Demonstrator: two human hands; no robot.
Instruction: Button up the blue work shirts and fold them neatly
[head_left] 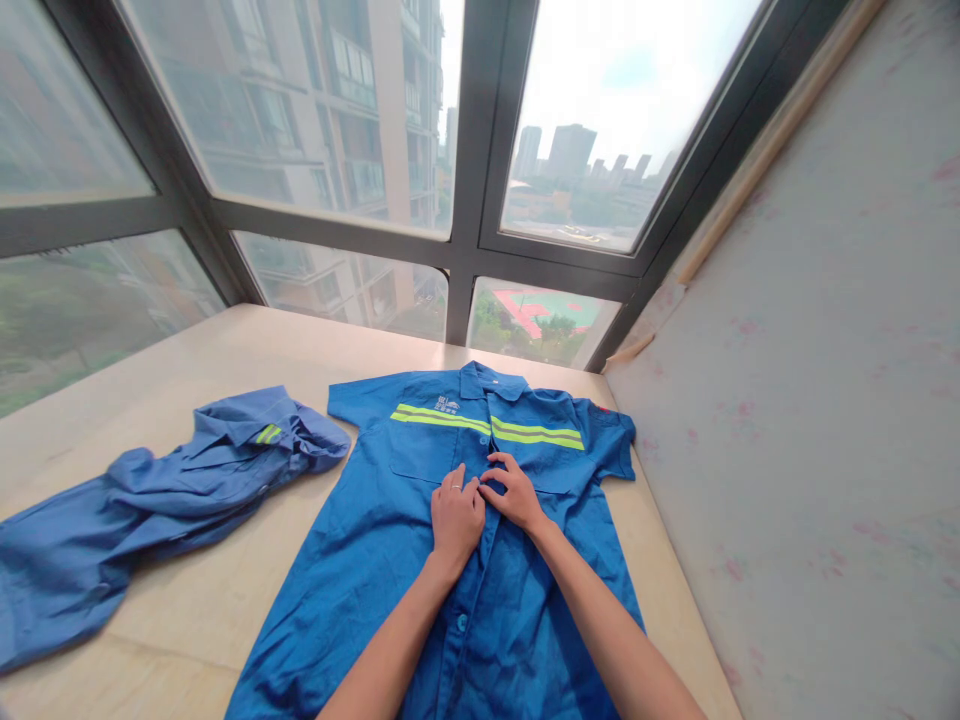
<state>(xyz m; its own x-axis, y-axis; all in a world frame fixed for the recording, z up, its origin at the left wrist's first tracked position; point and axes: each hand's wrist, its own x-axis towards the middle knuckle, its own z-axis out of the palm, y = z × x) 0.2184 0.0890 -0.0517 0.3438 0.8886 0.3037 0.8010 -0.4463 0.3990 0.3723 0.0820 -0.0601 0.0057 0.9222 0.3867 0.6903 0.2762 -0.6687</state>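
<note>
A blue short-sleeved work shirt (360,540) with yellow-green reflective stripes lies spread out, front side up, its collar toward the window. My left hand (457,515) rests on the front placket at chest height, a ring on one finger, its fingertips closed on the fabric edge. Right beside it, my right hand (516,492) pinches the placket with thumb and forefinger. Whatever button sits between the fingertips is hidden. One button (484,440) shows above the hands, and another button (461,622) shows lower down on the placket.
Left of the shirt lies a crumpled blue garment (180,490) with a small reflective stripe. Both rest on a pale wooden surface (187,650). Dark-framed windows (480,200) rise at the back, and a patterned wall (810,400) bounds the right side.
</note>
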